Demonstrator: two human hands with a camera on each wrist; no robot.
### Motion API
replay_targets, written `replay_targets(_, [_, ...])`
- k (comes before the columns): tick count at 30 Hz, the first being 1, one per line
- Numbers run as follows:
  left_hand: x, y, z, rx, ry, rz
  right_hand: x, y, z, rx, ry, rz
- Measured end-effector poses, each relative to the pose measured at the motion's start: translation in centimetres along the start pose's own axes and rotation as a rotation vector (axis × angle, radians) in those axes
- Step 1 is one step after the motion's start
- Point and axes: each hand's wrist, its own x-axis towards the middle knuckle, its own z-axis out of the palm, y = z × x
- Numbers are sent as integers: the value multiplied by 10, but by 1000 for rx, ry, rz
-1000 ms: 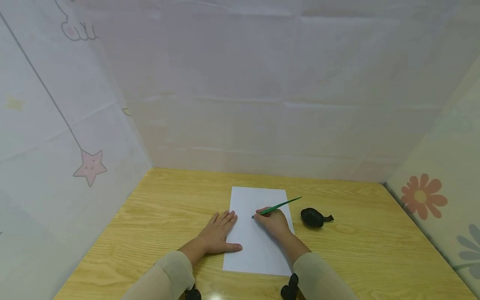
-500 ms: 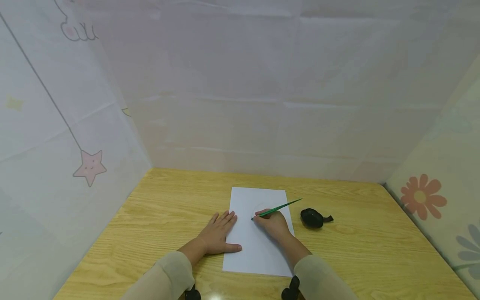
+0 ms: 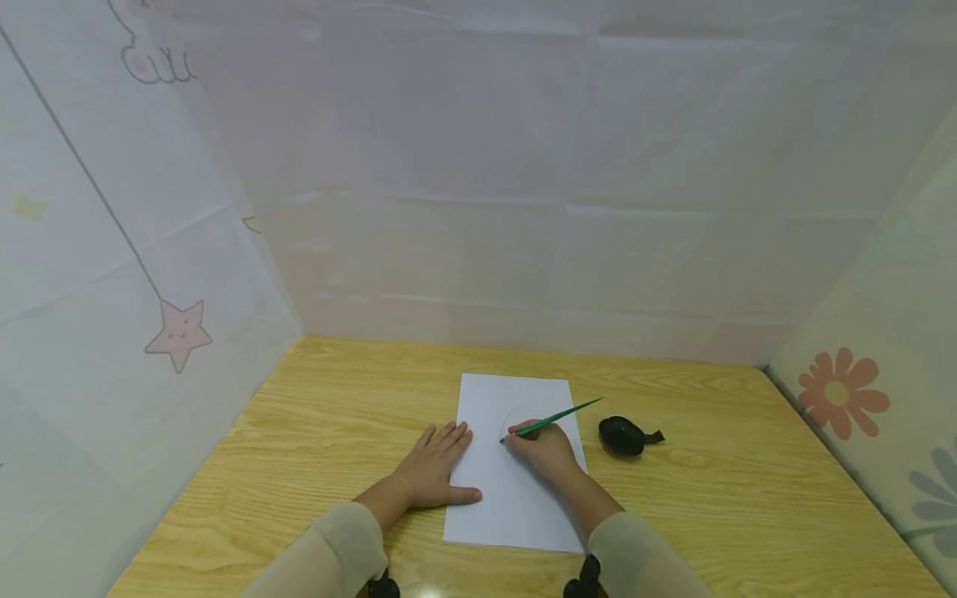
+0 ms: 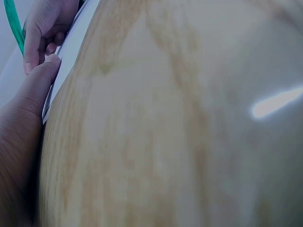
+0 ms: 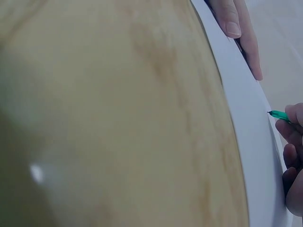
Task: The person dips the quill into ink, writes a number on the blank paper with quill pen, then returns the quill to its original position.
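My right grip (image 3: 549,453) pinches a slim green pen (image 3: 559,415) over rectangular white paper (image 3: 504,494), where my left grip (image 3: 434,472) lies wide.

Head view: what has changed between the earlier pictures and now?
The right hand has moved the tip of the green pen slightly toward the person across the white paper, and more of a faint curved line shows there. Nothing was taken hold of or let go. Unchanged: the left hand flat on the paper's left edge, and the black object to the right.
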Motion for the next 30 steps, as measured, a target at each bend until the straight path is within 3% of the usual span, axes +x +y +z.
replay_targets(8, [-1,1,-2,5,-2,4,-1,2,1,-1,-5,-18])
replay_targets(17, [-1,-3,3,-54,27,35,-3,2,-1,-2,-26,-12])
replay_targets(30, [4,-9,12,-23,29,21,-7,1,-4,-14,-48,-6])
